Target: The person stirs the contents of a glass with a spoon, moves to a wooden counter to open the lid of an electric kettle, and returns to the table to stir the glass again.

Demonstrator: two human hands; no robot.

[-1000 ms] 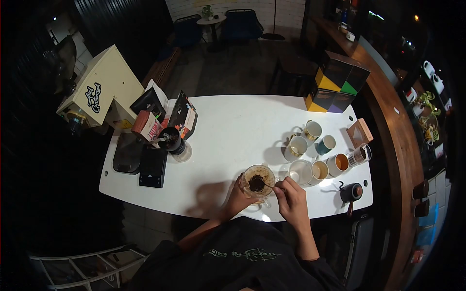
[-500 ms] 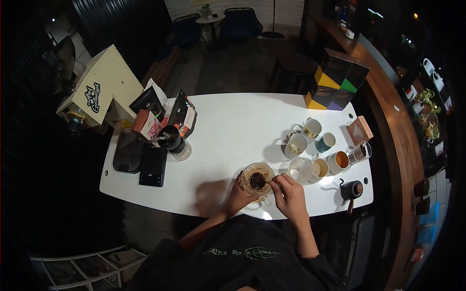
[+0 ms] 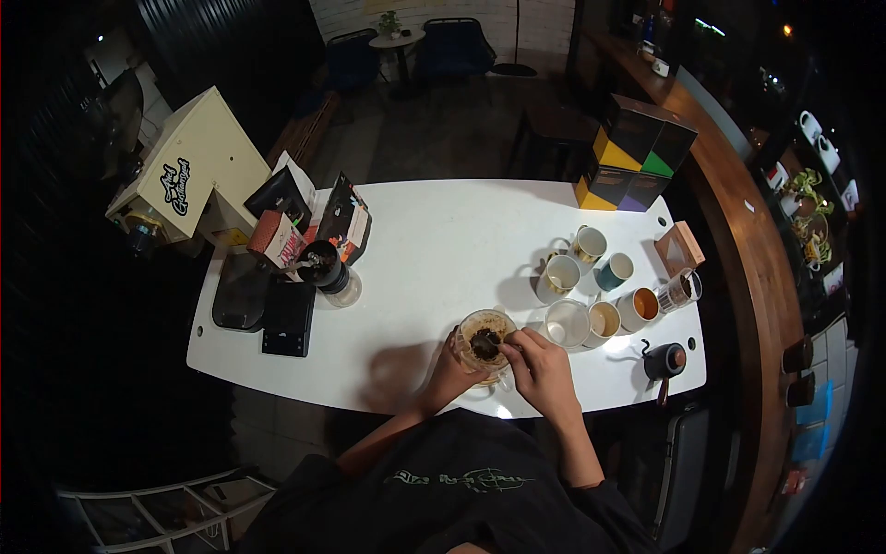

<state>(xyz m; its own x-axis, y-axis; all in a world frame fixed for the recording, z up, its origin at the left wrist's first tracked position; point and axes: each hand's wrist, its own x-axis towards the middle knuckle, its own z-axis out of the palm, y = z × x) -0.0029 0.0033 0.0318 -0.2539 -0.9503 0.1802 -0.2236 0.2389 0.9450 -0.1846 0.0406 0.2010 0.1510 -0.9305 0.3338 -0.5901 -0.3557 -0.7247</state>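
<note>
A coffee dripper [image 3: 472,326] with a stained paper filter stands in front of my body, dark wet coffee grounds [image 3: 484,346] at its bottom. Beneath it sits a clear glass server [image 3: 504,381], mostly hidden. My left hand [image 3: 448,373] is wrapped round the dripper's left side. With fingertips pinched at the right rim, my right hand [image 3: 544,367] holds what looks like a small spoon [image 3: 498,342], its tip in the grounds. A clear glass vessel [image 3: 566,323] and a cream cup [image 3: 604,319] stand just beyond my right hand.
Several more cups, including a teal cup [image 3: 616,270], stand on the white table [image 3: 443,249]. A black gooseneck kettle [image 3: 664,361] is at right. Left are a black scale [image 3: 288,319], a hand grinder [image 3: 328,268] and bags. Stacked dark boxes [image 3: 637,152] stand at the back right.
My right hand has shifted slightly left over the dripper, and the spoon tip now shows in the grounds. My left hand keeps its hold. The whole view has moved a little.
</note>
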